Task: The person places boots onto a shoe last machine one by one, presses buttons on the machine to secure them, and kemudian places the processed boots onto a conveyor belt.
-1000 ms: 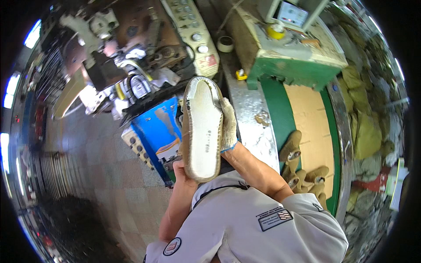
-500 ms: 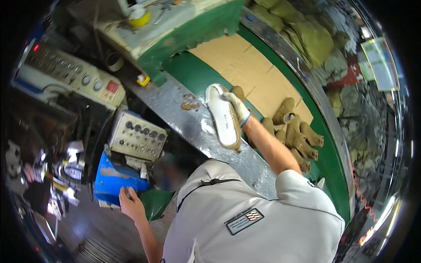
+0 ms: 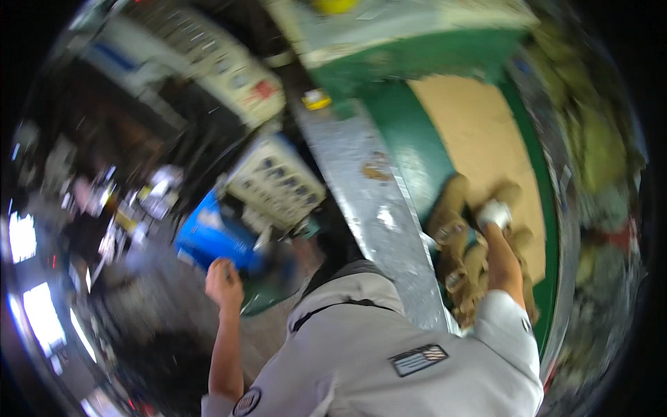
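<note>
My right hand (image 3: pixel 495 214), in a whitish work glove, is at the right over the group of boots. Its fingers are closed around a tan boot (image 3: pixel 508 192), whose rounded end shows beyond the glove. Tan boots (image 3: pixel 453 197) lie close beside it on the left, and several more lie nearer to me. My left hand (image 3: pixel 224 283) is bare and low at the left, beside a blue metal housing (image 3: pixel 217 233). Its fingers are curled in; motion blur hides whether anything small is between them.
A cardboard sheet (image 3: pixel 476 118) covers part of the green bench surface (image 3: pixel 396 128). A worn metal ledge (image 3: pixel 347 167) runs along its left. Left of that stand a control box with knobs (image 3: pixel 274 184) and a longer panel (image 3: pixel 229 69). A green-sided table (image 3: pixel 424 55) stands ahead.
My right hand has moved right, from above the metal ledge to the boots. The white-soled boot it held up no longer shows its sole. The view has turned; my left hand stays by the blue housing.
</note>
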A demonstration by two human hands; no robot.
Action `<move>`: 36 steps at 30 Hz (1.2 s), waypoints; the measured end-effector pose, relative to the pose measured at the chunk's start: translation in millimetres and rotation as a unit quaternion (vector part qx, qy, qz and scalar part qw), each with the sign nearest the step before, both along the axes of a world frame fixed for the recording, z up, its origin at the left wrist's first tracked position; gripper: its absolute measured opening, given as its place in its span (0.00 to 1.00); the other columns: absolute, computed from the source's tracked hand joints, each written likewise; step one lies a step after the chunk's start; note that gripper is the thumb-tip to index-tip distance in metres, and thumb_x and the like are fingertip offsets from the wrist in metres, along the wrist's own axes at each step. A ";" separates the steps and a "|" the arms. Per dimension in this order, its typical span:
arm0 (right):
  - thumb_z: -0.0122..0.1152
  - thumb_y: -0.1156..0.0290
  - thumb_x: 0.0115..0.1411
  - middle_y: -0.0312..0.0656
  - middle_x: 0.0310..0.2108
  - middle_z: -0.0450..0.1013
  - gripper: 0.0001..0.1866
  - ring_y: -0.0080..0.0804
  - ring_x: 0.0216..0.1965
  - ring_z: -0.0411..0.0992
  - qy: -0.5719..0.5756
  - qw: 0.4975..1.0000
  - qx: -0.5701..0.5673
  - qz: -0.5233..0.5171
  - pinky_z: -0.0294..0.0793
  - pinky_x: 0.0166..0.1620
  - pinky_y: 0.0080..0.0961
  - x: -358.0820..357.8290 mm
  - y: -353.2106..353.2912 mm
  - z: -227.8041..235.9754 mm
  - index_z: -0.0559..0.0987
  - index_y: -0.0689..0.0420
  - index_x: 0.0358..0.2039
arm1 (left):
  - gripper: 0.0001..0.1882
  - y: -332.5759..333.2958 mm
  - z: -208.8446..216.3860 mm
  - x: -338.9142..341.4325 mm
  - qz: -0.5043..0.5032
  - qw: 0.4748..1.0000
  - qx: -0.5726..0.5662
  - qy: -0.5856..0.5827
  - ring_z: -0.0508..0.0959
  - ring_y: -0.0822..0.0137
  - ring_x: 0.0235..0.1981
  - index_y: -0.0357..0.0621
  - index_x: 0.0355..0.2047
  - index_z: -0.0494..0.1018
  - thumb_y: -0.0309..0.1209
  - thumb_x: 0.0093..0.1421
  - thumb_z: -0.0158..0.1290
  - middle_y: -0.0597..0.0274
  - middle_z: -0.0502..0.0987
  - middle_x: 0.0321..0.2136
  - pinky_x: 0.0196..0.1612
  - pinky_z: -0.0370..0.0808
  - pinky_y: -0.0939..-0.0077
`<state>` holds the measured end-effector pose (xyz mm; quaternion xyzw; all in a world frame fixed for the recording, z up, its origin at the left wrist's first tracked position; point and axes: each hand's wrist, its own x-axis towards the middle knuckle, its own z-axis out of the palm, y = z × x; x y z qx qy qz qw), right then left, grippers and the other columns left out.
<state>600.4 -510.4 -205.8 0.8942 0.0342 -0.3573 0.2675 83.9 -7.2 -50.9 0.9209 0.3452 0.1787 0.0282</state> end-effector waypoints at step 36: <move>0.46 0.55 0.73 0.55 0.41 0.82 0.26 0.37 0.46 0.82 0.087 0.632 0.769 -0.043 0.75 0.51 0.28 -453.5 414.8 91.3 0.81 0.67 0.50 | 0.23 66.8 7.5 -72.1 0.007 0.870 -0.429 -0.241 0.85 0.63 0.37 0.34 0.48 0.79 0.44 0.73 0.47 0.52 0.86 0.35 0.42 0.79 0.71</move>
